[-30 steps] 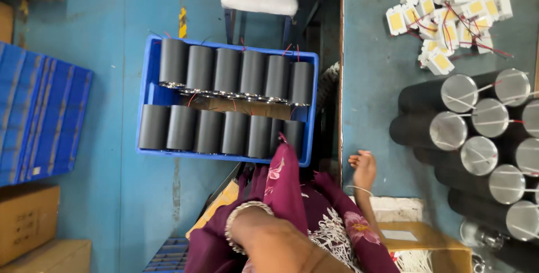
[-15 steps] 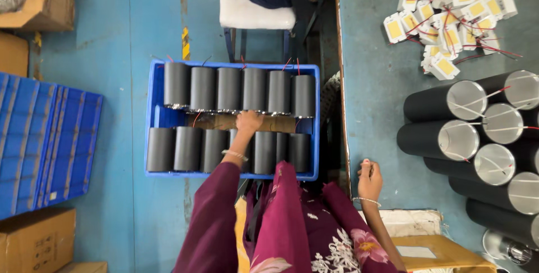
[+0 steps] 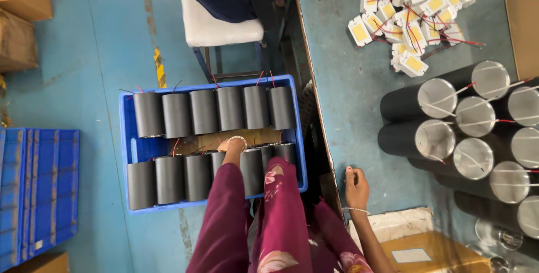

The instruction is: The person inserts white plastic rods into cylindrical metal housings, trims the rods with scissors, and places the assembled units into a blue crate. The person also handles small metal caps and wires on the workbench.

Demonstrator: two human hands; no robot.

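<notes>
Blue floor below me holds a blue crate (image 3: pixel 130 150) of dark cylinders (image 3: pixel 203 111). My left hand (image 3: pixel 231 145) reaches between the rows, grip hidden; my right hand (image 3: pixel 356 180), loosely curled, rests on the table edge (image 3: pixel 314 110). I could snag thin wires.

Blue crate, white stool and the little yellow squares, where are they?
Blue crate (image 3: pixel 128 150): head view, its left wall.
White stool (image 3: pixel 216 28): head view, bare seat cushion.
Yellow squares (image 3: pixel 414 64): head view, one square at the pile's bottom edge.

Blue-painted floor (image 3: pixel 101 54), white stool (image 3: pixel 222 23), blue-grey worktable (image 3: pixel 348 99).
</notes>
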